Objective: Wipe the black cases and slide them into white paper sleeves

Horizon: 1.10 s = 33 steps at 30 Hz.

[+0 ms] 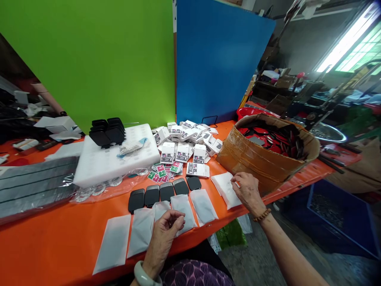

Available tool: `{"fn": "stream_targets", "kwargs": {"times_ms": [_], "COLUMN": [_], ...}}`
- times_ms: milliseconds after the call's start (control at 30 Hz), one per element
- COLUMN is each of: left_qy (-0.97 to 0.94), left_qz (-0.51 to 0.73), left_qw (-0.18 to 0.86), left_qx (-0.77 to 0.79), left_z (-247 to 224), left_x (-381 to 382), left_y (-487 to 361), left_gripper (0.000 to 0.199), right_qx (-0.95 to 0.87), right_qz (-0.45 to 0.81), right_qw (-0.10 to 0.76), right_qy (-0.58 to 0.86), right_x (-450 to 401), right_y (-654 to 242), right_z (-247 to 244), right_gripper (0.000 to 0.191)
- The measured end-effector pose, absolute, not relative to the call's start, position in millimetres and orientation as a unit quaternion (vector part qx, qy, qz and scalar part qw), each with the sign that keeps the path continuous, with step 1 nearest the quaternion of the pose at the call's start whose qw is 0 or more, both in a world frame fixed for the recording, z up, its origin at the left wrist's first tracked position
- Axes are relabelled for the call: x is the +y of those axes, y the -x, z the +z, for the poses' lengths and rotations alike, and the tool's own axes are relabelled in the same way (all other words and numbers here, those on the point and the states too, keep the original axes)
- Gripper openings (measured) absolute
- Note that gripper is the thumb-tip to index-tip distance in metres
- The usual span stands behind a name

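My left hand (166, 236) hovers over the near table edge with fingers curled, thumb close to the forefinger and nothing visible between them. Beneath and beside it lie several translucent white pouches (114, 238) in a row, partly covered by the hand. Just behind them sits a row of black rounded-square pads (152, 195). On the right, my right hand (248, 190) rests over a stack of white pouches (224, 190), its fingers bent together at the top. A small orange spot shows between those fingers; whether they grip a pouch is unclear.
An open cardboard box (247, 161) of red and black pieces stands right. Small white boxes (182, 153) and printed cards (160, 172) are heaped centrally. Left is a white foam block (139, 159) bearing black holders (107, 132). Green (89, 59) and blue (220, 59) panels stand behind.
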<state>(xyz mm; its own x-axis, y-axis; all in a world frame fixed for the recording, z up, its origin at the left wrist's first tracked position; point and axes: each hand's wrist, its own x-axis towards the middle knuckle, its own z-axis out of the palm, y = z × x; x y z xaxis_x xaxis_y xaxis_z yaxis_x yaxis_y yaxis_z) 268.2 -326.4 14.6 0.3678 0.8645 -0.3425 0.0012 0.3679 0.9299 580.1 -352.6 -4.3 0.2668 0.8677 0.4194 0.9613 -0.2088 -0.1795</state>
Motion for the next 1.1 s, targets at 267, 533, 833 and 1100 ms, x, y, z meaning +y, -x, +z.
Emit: {"fn": "stream_targets", "kwargs": {"times_ms": [267, 533, 833, 1100], "left_qy": [-0.452, -0.45, -0.48, -0.464], "left_qz": [0.311, 0.313, 0.284, 0.348], "left_qw": [0.688, 0.687, 0.703, 0.695], "left_qx": [0.475, 0.477, 0.441, 0.425], "left_z": [9.2, 6.1, 8.4, 29.4], "left_x": [-328.7, -326.8, -322.5, -321.4], "left_y": [-266.6, -269.4, -286.4, -284.8], "left_gripper": [0.038, 0.041, 0.052, 0.047], "right_qx": [-0.607, -0.577, -0.558, -0.617], "right_qz": [-0.089, -0.105, -0.102, 0.018], "right_qw": [0.119, 0.23, 0.412, 0.503], "right_qy": [0.78, 0.777, 0.713, 0.605], "right_x": [-347.5, -352.9, -378.3, -362.6], "right_y": [-594.3, -592.2, -532.2, -421.9], "right_z": [-33.4, -24.0, 22.3, 8.1], "right_gripper": [0.013, 0.008, 0.006, 0.011]}}
